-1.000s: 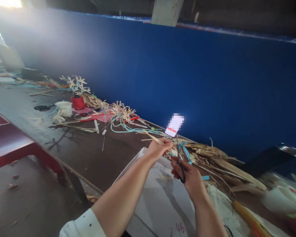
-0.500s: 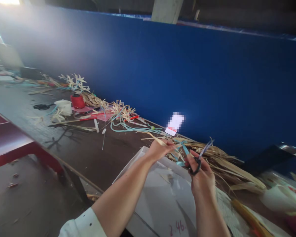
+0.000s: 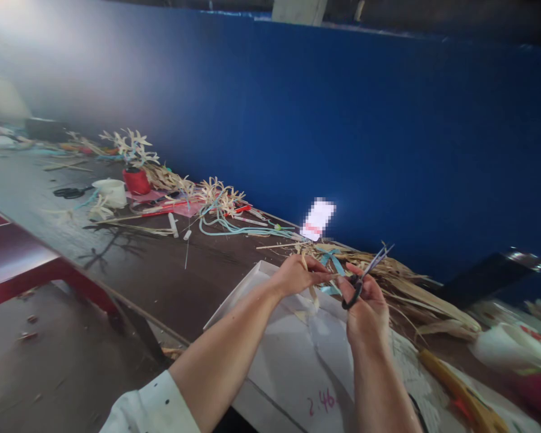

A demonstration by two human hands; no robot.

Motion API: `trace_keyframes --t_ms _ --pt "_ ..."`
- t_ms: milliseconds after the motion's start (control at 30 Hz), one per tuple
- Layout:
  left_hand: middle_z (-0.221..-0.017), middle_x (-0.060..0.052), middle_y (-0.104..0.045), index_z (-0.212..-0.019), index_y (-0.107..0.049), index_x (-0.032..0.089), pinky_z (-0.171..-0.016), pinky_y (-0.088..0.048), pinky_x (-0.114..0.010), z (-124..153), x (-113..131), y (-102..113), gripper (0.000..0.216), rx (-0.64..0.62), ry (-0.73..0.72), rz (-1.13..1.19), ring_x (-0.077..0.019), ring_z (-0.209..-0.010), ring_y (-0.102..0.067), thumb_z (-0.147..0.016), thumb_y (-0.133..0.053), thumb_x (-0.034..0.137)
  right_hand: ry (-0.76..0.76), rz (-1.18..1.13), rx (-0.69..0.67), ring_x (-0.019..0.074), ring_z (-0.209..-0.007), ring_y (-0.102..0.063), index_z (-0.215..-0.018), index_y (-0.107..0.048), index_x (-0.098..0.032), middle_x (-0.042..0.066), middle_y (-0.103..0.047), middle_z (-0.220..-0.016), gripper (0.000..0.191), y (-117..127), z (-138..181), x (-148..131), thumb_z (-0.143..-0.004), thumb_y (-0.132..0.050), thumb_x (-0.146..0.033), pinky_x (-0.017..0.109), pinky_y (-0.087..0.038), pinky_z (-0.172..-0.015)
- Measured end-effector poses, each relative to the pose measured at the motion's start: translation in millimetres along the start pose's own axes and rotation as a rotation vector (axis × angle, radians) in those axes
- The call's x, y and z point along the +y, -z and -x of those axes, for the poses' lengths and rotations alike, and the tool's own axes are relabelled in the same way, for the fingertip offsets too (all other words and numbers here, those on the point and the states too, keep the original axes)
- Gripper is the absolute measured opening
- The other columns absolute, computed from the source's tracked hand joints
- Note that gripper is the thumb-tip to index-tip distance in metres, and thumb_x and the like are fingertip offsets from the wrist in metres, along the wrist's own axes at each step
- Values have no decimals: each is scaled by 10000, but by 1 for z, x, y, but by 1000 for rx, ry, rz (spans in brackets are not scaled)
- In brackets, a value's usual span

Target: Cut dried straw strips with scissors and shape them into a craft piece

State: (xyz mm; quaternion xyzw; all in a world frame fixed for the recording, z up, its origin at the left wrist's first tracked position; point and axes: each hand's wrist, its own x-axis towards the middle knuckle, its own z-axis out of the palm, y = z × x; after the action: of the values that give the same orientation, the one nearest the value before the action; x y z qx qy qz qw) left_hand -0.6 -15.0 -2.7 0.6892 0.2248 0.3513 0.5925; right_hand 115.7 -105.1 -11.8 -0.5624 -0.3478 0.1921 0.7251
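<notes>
My left hand (image 3: 295, 278) is closed in a pinch on a pale strip of dried husk (image 3: 314, 296), which curls around the fingers and hangs below them. My right hand (image 3: 368, 304) is closed around black-handled scissors (image 3: 355, 293), whose blades point up and away to the right. The fingertips of both hands nearly meet, and the right thumb and finger seem to touch the strip's end. Light blue ribbon (image 3: 336, 263) lies just behind the fingers. Beneath the hands is a white box lid (image 3: 293, 355) with red handwritten digits.
Dried husks (image 3: 433, 304) lie in a heap along the blue partition (image 3: 388, 150). Husk flowers (image 3: 219, 195), light blue cords (image 3: 225, 230), a red thread spool (image 3: 136, 181), a white cup (image 3: 112, 193) and other scissors (image 3: 72, 192) are further left. A red stool (image 3: 22, 258) stands beside the table.
My hands have come closer together. The husk strip, which pointed up to the left, now loops downward below my left hand. The scissors stay in my right hand, and the view has shifted slightly.
</notes>
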Motion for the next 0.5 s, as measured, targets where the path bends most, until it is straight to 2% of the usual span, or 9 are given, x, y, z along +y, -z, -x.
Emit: trace_keyframes --t_ms 167,367,500 --pt "-621 -14 -599 -683 -688 119 -549 -379 -205 -2 -1 -3 216 29 -19 78 -83 -574 -493 -600 -697 317 45 -2 -16 96 -615 -515 -1049 -628 -220 -10 -596 -752 446 -2 1 1 -623 -748 -275 207 -389 -547" --pt "-587 -7 -582 -609 -668 105 -549 -395 -213 -1 9 -9 269 133 103 231 -77 -558 -487 -474 -777 311 69 -50 5 92 -640 -527 -1053 -622 -235 -18 -599 -775 440 -6 2 0 -633 -750 -253 213 -401 -589" --pt "-590 0 -584 -653 -664 107 -566 -398 -208 -1 4 -11 291 155 162 311 -65 -554 -490 -483 -771 317 82 -62 14 95 -652 -538 -1041 -620 -233 -12 -602 -802 417 -7 3 -1 -643 -743 -256 226 -418 -612"
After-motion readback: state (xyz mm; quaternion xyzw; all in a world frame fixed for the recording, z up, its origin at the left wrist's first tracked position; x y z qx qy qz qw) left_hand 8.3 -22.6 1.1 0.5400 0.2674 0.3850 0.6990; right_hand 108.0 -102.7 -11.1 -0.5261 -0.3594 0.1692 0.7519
